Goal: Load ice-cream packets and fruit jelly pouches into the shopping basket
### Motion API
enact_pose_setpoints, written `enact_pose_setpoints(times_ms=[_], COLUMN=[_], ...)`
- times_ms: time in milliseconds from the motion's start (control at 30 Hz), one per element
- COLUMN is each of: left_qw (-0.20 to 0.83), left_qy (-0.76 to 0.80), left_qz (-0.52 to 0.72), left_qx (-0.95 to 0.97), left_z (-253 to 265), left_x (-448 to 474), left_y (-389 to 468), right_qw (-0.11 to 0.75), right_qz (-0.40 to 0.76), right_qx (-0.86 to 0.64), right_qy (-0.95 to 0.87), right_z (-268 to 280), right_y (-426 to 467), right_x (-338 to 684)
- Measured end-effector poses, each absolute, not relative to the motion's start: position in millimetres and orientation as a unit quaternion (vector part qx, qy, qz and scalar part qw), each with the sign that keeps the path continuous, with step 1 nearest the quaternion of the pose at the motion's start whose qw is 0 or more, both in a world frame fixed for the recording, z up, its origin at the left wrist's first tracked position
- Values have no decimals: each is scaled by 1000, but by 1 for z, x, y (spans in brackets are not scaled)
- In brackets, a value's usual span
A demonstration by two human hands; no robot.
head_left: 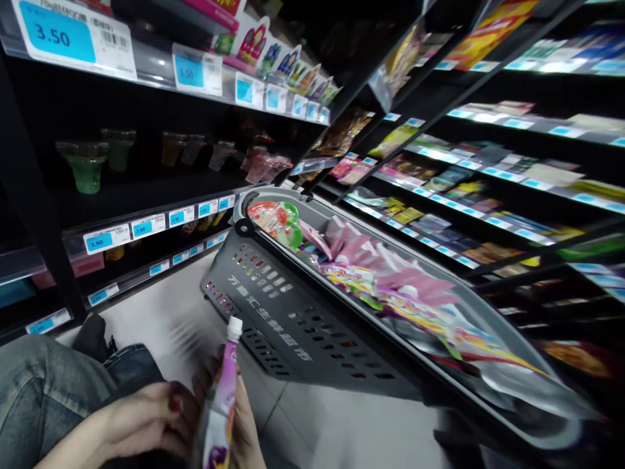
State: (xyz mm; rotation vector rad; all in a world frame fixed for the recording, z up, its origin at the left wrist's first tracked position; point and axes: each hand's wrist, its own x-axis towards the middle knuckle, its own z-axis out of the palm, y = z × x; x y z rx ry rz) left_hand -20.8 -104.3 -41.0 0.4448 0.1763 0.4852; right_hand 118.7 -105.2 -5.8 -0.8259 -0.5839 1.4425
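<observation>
Low in the head view, a purple and white spouted pouch (223,397) with a white cap stands upright, seen nearly edge-on. My right hand (245,423) is closed around it from behind and the right side. Beside the pouch on its left is my left hand (146,417), its fingers bent toward the pouch and smeared by motion. Whether those fingers touch or grip the pouch cannot be made out. Beyond both hands stands a grey shopping basket (273,312), holding pink-backed packs (381,260), colourful spouted pouches (415,306) and red and green round-topped packs (280,218).
Left, a dark shelf unit carries jelly cups (88,166) above blue price tags (149,226). Shelves of packaged snacks (463,189) run along the right. My jeans-covered knee (43,384) is at lower left. Pale floor tiles (336,430) show under the basket.
</observation>
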Motion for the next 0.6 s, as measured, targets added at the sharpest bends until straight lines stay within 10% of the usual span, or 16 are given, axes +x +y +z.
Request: enact_pose_setpoints(times_ms=[600], left_qw=[782], left_qy=[317], left_qz=[116], left_qx=[524], left_z=[-46], left_x=[-2], left_y=[-140], right_qw=[563], right_qz=[722], right_qx=[-305], right_qy=[-264], right_z=[-21], right_y=[-107], right_x=[120])
